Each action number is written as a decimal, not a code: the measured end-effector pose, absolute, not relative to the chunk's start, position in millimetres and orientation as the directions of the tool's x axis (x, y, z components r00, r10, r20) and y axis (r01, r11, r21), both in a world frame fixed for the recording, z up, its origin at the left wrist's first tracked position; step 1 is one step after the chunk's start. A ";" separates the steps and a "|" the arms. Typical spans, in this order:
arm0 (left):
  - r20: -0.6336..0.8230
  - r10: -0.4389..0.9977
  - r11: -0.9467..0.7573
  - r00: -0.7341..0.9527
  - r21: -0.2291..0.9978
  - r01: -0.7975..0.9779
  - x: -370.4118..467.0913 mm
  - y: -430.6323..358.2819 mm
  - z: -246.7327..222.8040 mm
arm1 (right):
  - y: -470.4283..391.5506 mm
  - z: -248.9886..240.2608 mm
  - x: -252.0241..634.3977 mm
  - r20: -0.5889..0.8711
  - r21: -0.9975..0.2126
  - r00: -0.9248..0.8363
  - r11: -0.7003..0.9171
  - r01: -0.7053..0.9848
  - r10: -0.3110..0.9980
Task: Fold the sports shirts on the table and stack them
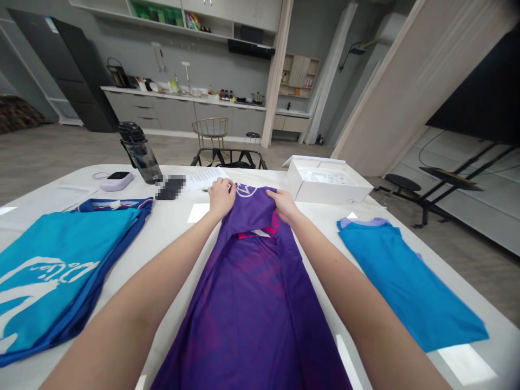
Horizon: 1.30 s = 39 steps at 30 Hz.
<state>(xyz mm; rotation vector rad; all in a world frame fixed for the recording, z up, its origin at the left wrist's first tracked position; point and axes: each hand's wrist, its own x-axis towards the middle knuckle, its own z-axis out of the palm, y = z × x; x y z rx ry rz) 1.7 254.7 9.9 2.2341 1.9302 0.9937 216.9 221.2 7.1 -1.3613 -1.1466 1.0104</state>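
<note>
A purple shirt (255, 309) lies lengthwise down the middle of the table, its sides folded inward and its far end folded over, with a white logo at the top. My left hand (222, 197) grips the far left corner of that fold, fingers closed on the fabric. At the far right corner, my right hand (282, 203) pinches the cloth between thumb and fingers. Beside my left arm are stacked shirts, a light blue one (60, 265) with white print over a dark blue one. A folded blue shirt (406, 281) lies right of my right arm.
An open white box (329, 181) stands beyond my right hand. Toward the back left are a dark bottle (142, 154), a lilac device (116, 181), a blurred dark item (170, 187) and papers (205, 177). A chair (229, 158) stands behind the white table (179, 227).
</note>
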 end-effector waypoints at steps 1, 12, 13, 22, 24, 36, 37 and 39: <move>0.425 0.904 -0.238 0.047 0.409 0.881 12.7 253.3 9.9 | 222.5 11.7 228.1 -0.012 -0.989 0.219 -0.043 0.140 0.976; 0.321 0.859 -0.486 0.399 0.270 0.831 32.4 199.5 -32.9 | 176.2 -29.7 263.3 0.148 -0.522 0.384 -0.258 0.813 0.911; 0.312 0.849 -0.509 0.427 0.261 0.820 27.7 194.0 -33.6 | 169.3 -31.2 258.0 0.193 -0.416 0.331 -0.228 0.880 0.924; 0.188 0.891 -0.450 0.413 0.257 0.855 -3.8 115.1 -37.4 | 100.6 -27.2 190.8 0.222 -0.302 -0.277 0.336 0.892 0.935; 0.139 0.905 -0.425 0.402 0.261 0.867 -10.8 93.2 -36.2 | 83.2 -28.2 180.3 0.199 -0.318 -0.349 0.397 0.861 0.916; -0.027 0.938 -0.338 0.347 0.169 0.926 -57.7 -14.4 -11.3 | 2.5 -20.9 140.1 0.130 -0.284 -0.389 0.410 0.867 0.912; -0.026 0.936 -0.341 0.350 0.171 0.924 -60.8 -20.8 -9.6 | -1.8 -19.5 135.8 0.110 -0.262 -0.395 0.409 0.874 0.912; -0.023 0.934 -0.347 0.356 0.175 0.921 -66.5 -33.5 -6.7 | -9.3 -17.1 127.1 0.081 -0.217 -0.410 0.417 0.882 0.909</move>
